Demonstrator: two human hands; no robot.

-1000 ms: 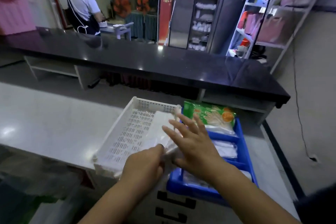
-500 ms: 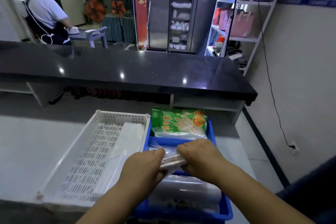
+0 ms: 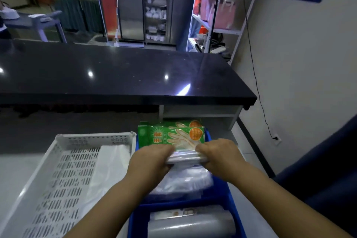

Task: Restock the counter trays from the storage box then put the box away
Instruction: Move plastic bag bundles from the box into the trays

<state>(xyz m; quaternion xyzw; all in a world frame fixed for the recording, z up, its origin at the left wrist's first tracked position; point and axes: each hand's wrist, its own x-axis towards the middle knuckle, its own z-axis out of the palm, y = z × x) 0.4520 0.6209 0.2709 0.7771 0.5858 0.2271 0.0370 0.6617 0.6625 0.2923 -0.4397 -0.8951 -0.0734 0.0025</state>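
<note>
A blue storage box (image 3: 230, 205) with dividers stands on the pale counter at lower right. Its far compartment holds a green pack of plastic gloves (image 3: 170, 134). My left hand (image 3: 149, 160) and my right hand (image 3: 218, 153) each grip one end of a clear plastic bundle (image 3: 184, 157) above the middle compartment. More clear plastic bags (image 3: 185, 179) lie under it. A plastic-wrapped roll (image 3: 191, 224) fills the near compartment. A white perforated tray (image 3: 63, 176) sits left of the box, touching it, with a clear plastic sheet (image 3: 110, 162) along its right side.
A long black counter top (image 3: 116, 75) runs across behind the tray and box, with an open shelf below it. White shelving (image 3: 216, 11) with pink bags and a steel cabinet (image 3: 154, 6) stand at the back. A wall with a cable rises at right.
Both hands closed on the clear plastic bundle over the blue box and moved it toward the far compartment. The view shifted right and closer to the box.
</note>
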